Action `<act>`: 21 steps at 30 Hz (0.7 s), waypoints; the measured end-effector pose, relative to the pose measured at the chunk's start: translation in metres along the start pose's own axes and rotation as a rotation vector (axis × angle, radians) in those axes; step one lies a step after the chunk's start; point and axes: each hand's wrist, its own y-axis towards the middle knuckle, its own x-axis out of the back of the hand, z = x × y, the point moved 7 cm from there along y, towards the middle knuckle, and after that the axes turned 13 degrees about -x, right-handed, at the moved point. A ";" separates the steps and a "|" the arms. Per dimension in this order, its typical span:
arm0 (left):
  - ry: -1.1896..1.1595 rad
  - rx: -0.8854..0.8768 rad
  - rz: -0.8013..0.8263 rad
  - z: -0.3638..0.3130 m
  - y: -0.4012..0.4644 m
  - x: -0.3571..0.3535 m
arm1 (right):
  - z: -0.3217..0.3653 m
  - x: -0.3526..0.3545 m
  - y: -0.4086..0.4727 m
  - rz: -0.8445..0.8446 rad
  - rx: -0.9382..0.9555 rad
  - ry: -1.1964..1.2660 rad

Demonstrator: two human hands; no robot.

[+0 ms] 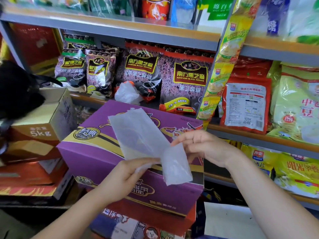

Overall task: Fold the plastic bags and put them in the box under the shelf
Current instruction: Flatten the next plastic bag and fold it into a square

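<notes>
A translucent white plastic bag (138, 133), flattened into a long strip, lies across the top of a purple carton (82, 157). Its near end is folded down and hangs over the carton's front edge. My left hand (129, 175) pinches the bag at the fold from below. My right hand (198, 145) holds the strip's right edge with thumb and fingers. A second, crumpled white plastic bag (126, 94) sits on the shelf behind the carton, among the sesame packets. The box under the shelf cannot be made out.
Shelves of dark sesame packets (188, 83) and yellow and red food bags (293, 104) stand behind and to the right. Brown and red cartons (39, 125) are stacked at the left. A black object (15, 87) sits on top of them. More boxes lie below the purple carton.
</notes>
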 end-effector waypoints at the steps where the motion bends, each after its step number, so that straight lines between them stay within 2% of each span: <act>1: -0.108 0.061 -0.054 0.000 0.001 0.005 | 0.006 0.001 0.005 -0.085 0.046 -0.019; 4: -0.283 0.197 -0.171 0.004 0.002 0.019 | 0.021 0.008 0.022 -0.365 0.154 0.024; 7: -0.339 0.388 -0.263 0.018 0.000 0.031 | 0.020 0.007 0.044 -0.508 0.129 0.093; 9: -0.175 0.463 -0.273 0.029 0.002 0.041 | 0.012 0.005 0.060 -0.583 0.025 0.041; 11: 0.138 0.459 -0.215 0.038 0.006 0.054 | 0.008 0.004 0.073 -0.668 -0.096 -0.130; 15: 0.560 0.328 -0.089 0.047 0.021 0.068 | 0.008 0.013 0.096 -0.768 -0.287 -0.393; 18: 0.715 0.384 0.037 0.057 0.028 0.069 | 0.007 0.020 0.111 -0.755 -0.400 -0.517; 21: 0.828 0.304 0.082 0.056 0.035 0.067 | 0.009 0.020 0.121 -0.776 -0.500 -0.636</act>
